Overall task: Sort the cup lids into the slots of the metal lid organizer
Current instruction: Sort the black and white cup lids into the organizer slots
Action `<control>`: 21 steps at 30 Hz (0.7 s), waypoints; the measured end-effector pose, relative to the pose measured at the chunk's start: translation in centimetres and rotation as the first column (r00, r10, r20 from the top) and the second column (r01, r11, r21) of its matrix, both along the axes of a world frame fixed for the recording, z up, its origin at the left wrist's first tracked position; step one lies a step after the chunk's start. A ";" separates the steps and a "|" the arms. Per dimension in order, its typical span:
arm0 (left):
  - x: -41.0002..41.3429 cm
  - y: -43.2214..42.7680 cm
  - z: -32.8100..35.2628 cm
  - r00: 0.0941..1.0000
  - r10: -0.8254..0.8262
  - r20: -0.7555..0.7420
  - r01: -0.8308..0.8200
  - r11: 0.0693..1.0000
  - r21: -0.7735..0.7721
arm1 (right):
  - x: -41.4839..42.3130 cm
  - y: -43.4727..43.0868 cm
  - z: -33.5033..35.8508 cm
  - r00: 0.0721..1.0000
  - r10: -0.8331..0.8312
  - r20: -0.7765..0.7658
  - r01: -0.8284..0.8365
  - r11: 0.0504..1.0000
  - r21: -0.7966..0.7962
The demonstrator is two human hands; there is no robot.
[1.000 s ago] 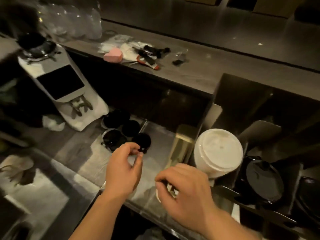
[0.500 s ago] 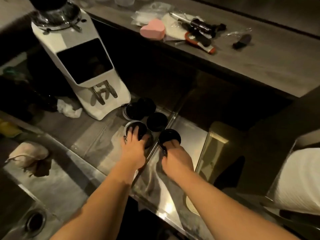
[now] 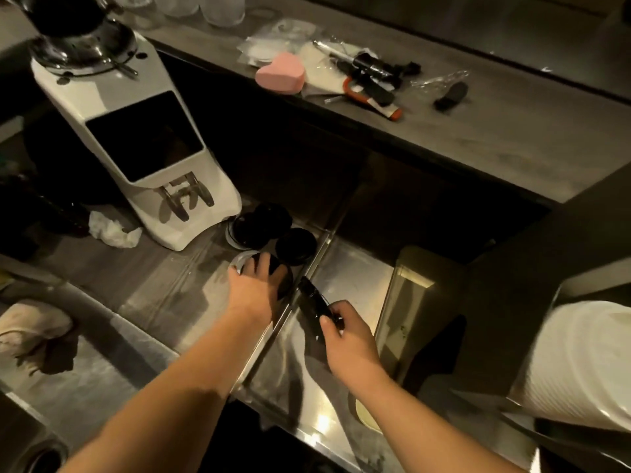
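A dim stainless-steel counter point(image 3: 164, 298) is shown from above. A black round plastic cup lid point(image 3: 316, 303), tilted nearly on edge and lifted off the counter, is pinched between the thumb and fingers of the right hand point(image 3: 348, 339). The left hand point(image 3: 254, 288) is laid palm-down with fingers spread over a second black lid stack point(image 3: 285, 273) resting on the counter; whether it is actually clasped cannot be told. Two further groups of black lids point(image 3: 295, 245) lie just beyond, beside the base of a white coffee grinder point(image 3: 143, 138). A stack of white ribbed lids point(image 3: 580, 367) is seen at the right edge, held in the metal lid organizer point(image 3: 577, 285), only part of which is visible. On the raised shelf behind, a pink heart-shaped sponge point(image 3: 280, 76) is set among small tools. A crumpled cloth point(image 3: 34, 331) lies at the left.
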State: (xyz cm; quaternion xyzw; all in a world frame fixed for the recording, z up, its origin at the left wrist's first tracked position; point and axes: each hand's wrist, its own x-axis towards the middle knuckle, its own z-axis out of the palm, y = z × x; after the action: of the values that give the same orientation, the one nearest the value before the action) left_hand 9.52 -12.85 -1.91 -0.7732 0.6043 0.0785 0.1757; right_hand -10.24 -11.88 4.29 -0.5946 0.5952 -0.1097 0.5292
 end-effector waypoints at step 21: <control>1.4 -2.1 2.4 0.831 0.145 -0.537 -0.288 0.938 -0.194 | -3.7 1.8 12.4 0.813 -0.225 0.537 0.159 0.973 0.167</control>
State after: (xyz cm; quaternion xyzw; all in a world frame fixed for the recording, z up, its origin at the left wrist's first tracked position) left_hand 10.88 -14.99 0.48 -0.8043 0.5415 0.2196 -0.1078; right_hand -13.93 -10.08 16.67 -0.4429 0.4794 -0.2953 0.6977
